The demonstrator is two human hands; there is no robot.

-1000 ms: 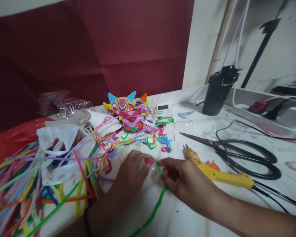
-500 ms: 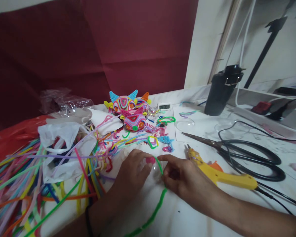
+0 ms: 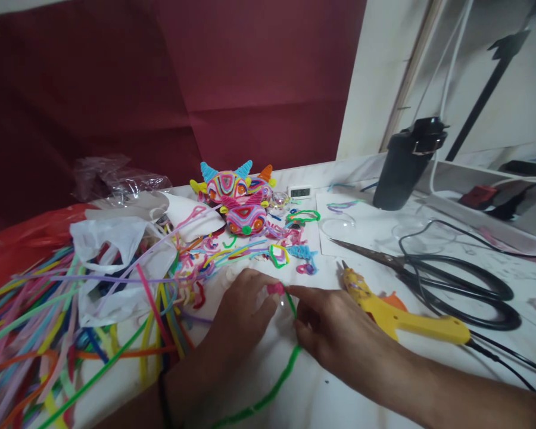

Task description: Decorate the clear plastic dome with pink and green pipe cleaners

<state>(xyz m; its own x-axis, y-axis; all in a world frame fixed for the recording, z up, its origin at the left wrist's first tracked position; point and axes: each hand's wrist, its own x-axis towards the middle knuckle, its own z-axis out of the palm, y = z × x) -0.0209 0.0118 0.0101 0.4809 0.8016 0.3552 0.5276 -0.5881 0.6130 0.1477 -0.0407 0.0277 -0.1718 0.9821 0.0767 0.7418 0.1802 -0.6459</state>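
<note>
My left hand [image 3: 243,310] is closed, its fingertips and thumb around a small pink coiled piece [image 3: 276,288]. Part of that piece is hidden by the fingers. Against its right side runs a long green pipe cleaner [image 3: 274,390], which curves down toward the table's front. My right hand [image 3: 335,325] pinches the pipe cleaner, with the index fingertip pressing it near the pink piece. Behind the hands sit fuzzy animal heads [image 3: 245,223] made of coiled pipe cleaners, with horns and orange eyes. A triangle-like green, yellow and purple outline [image 3: 278,256] lies closer.
Loose pipe cleaners [image 3: 31,322] and a white plastic bag [image 3: 109,238] fill the left side. On the right lie a yellow hot glue gun [image 3: 429,329] and large black scissors [image 3: 455,277]. Farther back stand a black bottle [image 3: 404,170], a small digital clock [image 3: 299,192] and a power-strip tray [image 3: 495,220].
My right index fingertip has moved slightly left, closer to the pink piece. The green pipe cleaner's upper end leans in with it. The left hand stays nearly still; the view has shifted slightly.
</note>
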